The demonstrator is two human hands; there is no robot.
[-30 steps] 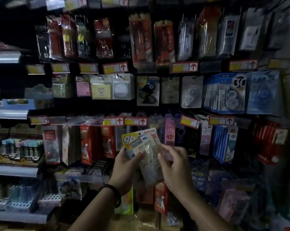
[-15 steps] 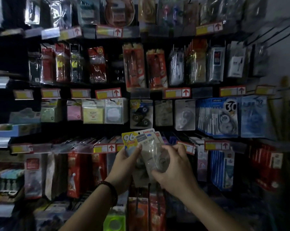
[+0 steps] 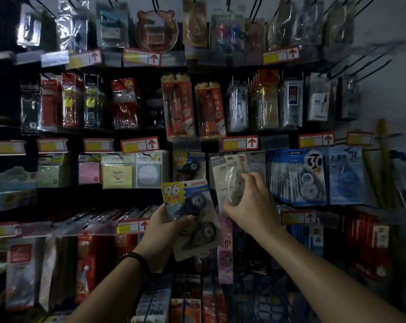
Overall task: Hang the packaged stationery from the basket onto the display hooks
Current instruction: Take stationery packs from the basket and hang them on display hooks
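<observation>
We see the left hand [image 3: 161, 231] gripping a correction-tape pack with a yellow and blue card marked 96 [image 3: 188, 206]. The thumb is laid across its front and the fingers are curled behind its left edge. The pack tilts to the right, in front of the lower rows of the display. A dark beaded wristband [image 3: 136, 259] circles that wrist. To the right and a little farther in, the right hand [image 3: 251, 203] clamps a pale, clear-fronted pack [image 3: 225, 176], with fingers bent round its lower right part. It holds the pack up against the middle row, between a hanging pack with black wheels [image 3: 189, 165] on the left and a thick stack of blue packs marked 30 [image 3: 300, 176] on the right. We cannot tell whether the top of the pale pack is on a hook. The two held packs sit just beside each other and appear apart. Left of the black-wheeled pack hang pastel sticky-note pads [image 3: 117, 173], and red price tags with arrows [image 3: 140, 144] run above that row. Higher up hang red packs [image 3: 177, 106], and bare black display hooks [image 3: 370, 71] jut out at the far upper right.
</observation>
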